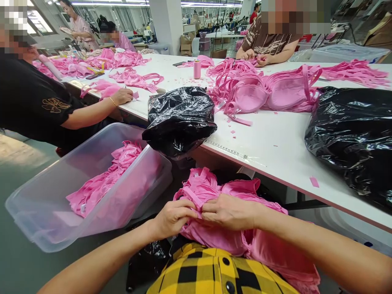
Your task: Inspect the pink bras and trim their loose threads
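Note:
A heap of pink satin garments [232, 192] lies in my lap, below the table edge. My left hand [173, 217] is closed, pinching a fold of the pink fabric from the left. My right hand [228, 211] is closed on the same bundle from the right, fingertips meeting the left hand's. Both forearms reach in from the bottom of the view over my yellow-and-black checked shirt [214, 271].
A clear plastic bin [45, 196] with pink garments tilts at my left. On the white table [275, 143] lie two black plastic bags [180, 118] [352, 134], pink bras [260, 92] and a pink thread spool [197, 68]. Other people work at the left and far sides.

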The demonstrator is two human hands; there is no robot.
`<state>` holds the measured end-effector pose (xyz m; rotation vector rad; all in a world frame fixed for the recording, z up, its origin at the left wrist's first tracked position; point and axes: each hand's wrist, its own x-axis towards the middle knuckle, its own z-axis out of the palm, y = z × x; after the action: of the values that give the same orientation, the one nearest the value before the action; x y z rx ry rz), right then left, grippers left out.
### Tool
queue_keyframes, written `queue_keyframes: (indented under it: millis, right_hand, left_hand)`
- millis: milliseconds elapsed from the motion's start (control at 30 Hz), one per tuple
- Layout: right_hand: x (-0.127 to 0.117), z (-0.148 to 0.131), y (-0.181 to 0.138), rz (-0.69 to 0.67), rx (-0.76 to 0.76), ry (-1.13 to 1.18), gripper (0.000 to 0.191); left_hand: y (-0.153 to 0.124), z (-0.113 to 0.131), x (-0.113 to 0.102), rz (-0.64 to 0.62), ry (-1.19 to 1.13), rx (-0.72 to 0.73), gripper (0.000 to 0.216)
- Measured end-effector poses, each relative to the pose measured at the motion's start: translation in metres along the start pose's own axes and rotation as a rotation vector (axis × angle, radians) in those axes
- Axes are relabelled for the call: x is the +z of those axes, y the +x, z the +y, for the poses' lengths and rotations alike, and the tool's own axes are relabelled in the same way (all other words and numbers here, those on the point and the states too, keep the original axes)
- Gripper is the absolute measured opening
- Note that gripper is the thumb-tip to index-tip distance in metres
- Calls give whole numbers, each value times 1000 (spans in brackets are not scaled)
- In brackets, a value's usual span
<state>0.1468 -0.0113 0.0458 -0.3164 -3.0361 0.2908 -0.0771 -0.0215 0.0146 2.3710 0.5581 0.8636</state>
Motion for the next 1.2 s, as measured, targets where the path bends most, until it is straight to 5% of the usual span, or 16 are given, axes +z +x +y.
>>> queue_keyframes:
  millis: [167, 433, 700, 1033, 1200]
  right_hand:
    - [0, 0, 4, -65, -19, -29, 29]
    - [-7, -9, 12, -125, 98, -38, 22]
    - [-3, -19, 2, -36, 168, -59, 24]
    - [10, -19, 1, 95, 227, -16, 30]
    - [8, -16, 1, 75, 369, 61, 20]
  left_hand:
    - [-1, -2, 0, 8, -39, -2, 20]
    - [0, 1, 3, 19, 202, 266, 24]
    - [1, 4, 19, 103, 23, 79, 25]
    - [2, -8, 14, 128, 103, 258, 16]
    - [6, -11, 29, 171, 104, 142, 16]
